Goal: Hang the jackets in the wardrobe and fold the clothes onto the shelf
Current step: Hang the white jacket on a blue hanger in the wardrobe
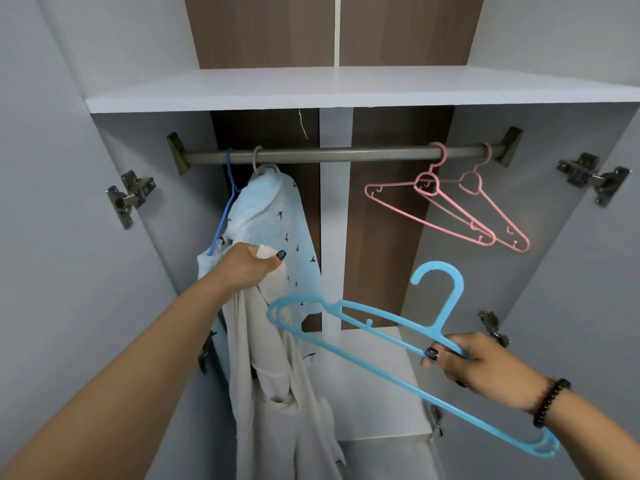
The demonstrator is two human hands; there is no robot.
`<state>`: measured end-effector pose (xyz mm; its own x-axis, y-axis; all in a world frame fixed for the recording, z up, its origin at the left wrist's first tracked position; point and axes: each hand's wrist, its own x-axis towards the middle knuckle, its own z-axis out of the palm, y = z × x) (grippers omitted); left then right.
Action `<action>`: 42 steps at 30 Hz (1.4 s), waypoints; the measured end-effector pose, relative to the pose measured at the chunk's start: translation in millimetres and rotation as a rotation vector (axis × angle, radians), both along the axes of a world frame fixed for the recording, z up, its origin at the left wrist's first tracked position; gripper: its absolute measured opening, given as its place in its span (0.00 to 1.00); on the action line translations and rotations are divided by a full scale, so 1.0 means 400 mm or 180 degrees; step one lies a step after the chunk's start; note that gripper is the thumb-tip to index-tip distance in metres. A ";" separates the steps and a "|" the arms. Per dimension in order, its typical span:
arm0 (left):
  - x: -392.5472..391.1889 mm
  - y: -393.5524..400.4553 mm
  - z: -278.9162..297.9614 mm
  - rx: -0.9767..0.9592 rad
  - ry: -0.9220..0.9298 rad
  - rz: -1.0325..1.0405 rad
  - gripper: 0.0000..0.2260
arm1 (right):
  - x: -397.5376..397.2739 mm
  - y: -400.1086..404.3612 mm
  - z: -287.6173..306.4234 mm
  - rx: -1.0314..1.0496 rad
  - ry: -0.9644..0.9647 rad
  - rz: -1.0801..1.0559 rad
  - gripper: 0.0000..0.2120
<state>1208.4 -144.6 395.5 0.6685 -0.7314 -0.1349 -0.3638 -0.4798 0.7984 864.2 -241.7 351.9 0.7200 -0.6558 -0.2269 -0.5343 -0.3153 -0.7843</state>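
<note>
My left hand point(249, 266) grips the collar of a cream jacket point(277, 386), which hangs down from it in front of the open wardrobe. Behind it, a light blue jacket with small bird prints point(273, 216) hangs from the metal rail point(346, 154) at its left end. My right hand point(485, 365) holds a light blue plastic hanger point(363, 329) by the base of its hook, lying tilted and low at the right. The hanger's left end sits close to the cream jacket.
Two pink hangers point(450, 209) hang bare at the rail's right end. A thin blue hanger point(227, 202) hangs at the far left. A white shelf point(311, 88) runs above the rail, and a lower white shelf point(374, 375) lies below. Both doors stand open.
</note>
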 end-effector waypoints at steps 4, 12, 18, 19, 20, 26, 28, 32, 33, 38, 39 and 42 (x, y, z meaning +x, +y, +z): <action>-0.058 -0.010 0.023 0.0059 -0.0095 0.0009 0.13 | 0.009 -0.017 0.000 -0.0291 0.0199 0.0087 0.12; -0.205 -0.015 0.105 -0.0605 0.0217 0.0181 0.11 | 0.077 -0.007 -0.022 -0.0468 0.0737 0.0630 0.13; -0.297 -0.007 0.178 -0.1235 0.1053 0.0372 0.15 | 0.119 0.039 -0.049 0.0398 0.0599 0.0545 0.13; -0.306 -0.002 0.188 -0.1302 0.1175 0.0378 0.16 | 0.121 0.041 -0.052 0.0468 0.0433 0.0444 0.14; -0.316 0.003 0.197 -0.1351 0.1294 0.0379 0.16 | 0.120 0.041 -0.052 0.0449 0.0235 0.0343 0.15; -0.355 0.024 0.175 -0.1303 0.0693 0.0423 0.10 | 0.084 0.001 -0.011 0.0034 -0.0844 -0.0095 0.14; -0.344 0.021 0.135 -0.0934 -0.0505 0.0502 0.15 | 0.057 -0.014 0.001 -0.0019 -0.0978 -0.0010 0.13; -0.316 0.018 0.064 -0.0746 -0.2548 -0.0001 0.16 | 0.013 -0.045 0.014 -0.0187 -0.1046 0.0257 0.17; -0.315 0.015 0.059 -0.0629 -0.2866 -0.0341 0.16 | 0.004 -0.055 0.012 -0.0138 -0.1068 0.0277 0.20; -0.308 -0.005 0.048 0.0508 -0.2766 -0.1453 0.13 | -0.032 -0.095 0.002 -0.0378 -0.0982 0.0325 0.18; -0.307 -0.009 0.043 0.0518 -0.2649 -0.1462 0.13 | -0.035 -0.106 -0.002 -0.0481 -0.0893 0.0288 0.16; -0.313 -0.016 0.020 0.0243 -0.2592 -0.1321 0.10 | -0.033 -0.139 -0.013 -0.0907 -0.0783 0.0078 0.08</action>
<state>1083.1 -151.2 403.4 0.2639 -0.9425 0.2050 -0.9552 -0.2259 0.1911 851.0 -297.1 346.8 0.7465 -0.6496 0.1439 -0.3304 -0.5496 -0.7673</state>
